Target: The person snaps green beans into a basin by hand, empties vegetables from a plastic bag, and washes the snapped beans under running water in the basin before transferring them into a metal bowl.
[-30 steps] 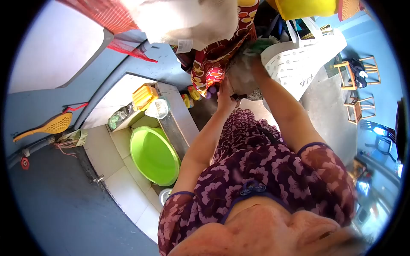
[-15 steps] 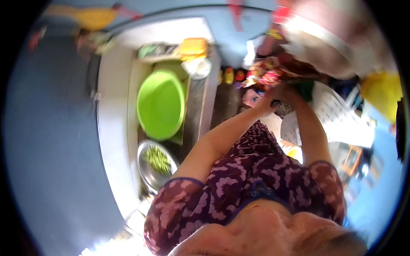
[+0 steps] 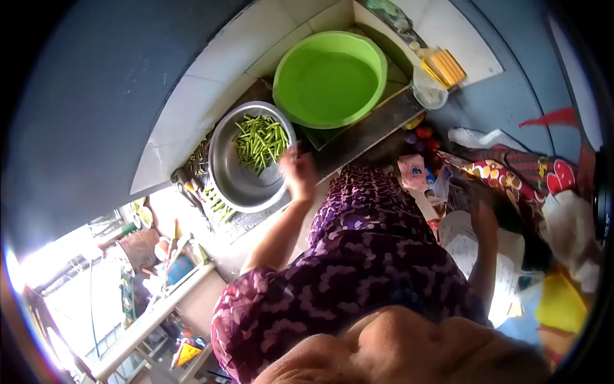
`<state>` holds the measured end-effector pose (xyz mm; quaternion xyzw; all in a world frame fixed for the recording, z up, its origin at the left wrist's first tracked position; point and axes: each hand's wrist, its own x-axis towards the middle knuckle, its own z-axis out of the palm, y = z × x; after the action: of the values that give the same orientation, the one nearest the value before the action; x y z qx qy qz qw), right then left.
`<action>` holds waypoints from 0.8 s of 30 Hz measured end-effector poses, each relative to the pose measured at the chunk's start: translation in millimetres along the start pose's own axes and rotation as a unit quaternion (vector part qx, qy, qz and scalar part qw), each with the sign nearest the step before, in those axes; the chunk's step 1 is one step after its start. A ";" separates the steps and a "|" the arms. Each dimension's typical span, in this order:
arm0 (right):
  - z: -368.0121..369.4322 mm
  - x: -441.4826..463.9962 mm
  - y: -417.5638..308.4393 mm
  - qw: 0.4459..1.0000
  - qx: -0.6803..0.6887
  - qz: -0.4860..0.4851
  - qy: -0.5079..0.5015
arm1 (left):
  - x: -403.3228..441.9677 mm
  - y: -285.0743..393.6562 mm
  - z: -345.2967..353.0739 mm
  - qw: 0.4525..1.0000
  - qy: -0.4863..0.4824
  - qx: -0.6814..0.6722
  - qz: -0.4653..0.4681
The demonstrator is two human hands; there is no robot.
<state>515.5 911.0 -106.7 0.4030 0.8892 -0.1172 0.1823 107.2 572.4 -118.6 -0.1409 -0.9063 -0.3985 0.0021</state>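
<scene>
One metal bowl [image 3: 242, 180]: stood just beside the left grip [image 3: 298, 171], with cut green pods [image 3: 261, 142] inside.
Left grip: was blurred at the bowl's rim; finger closure could not be told.
Green basin [image 3: 329, 83]: stood beyond the left grip.
Right grip [image 3: 484, 216]: was near the white bag [image 3: 462, 235]; closure was equally unclear.

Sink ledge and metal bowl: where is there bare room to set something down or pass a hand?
The dark ledge shows a narrow bare strip in front of the green basin. The metal bowl has bare bottom beside the cut beans. It looks crowded around the right hand, among bags and patterned cloth.
</scene>
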 end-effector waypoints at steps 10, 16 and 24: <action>-213.8 208.3 -357.0 0.835 0.262 -0.397 0.275 | -27.4 -206.9 -107.4 0.674 0.175 -0.339 -0.633; -265.5 369.9 -494.0 0.858 0.248 -0.289 0.345 | -57.2 -225.8 -116.2 0.655 0.123 -0.472 -0.577; -271.1 378.0 -497.3 0.763 0.131 -0.512 0.371 | 23.9 -124.2 -21.4 0.746 0.115 -0.353 -0.553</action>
<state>-154.6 940.0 11.4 -0.0801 0.9374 -0.1498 -0.3041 49.9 483.2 -191.0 0.4410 -0.6130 -0.6345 -0.1646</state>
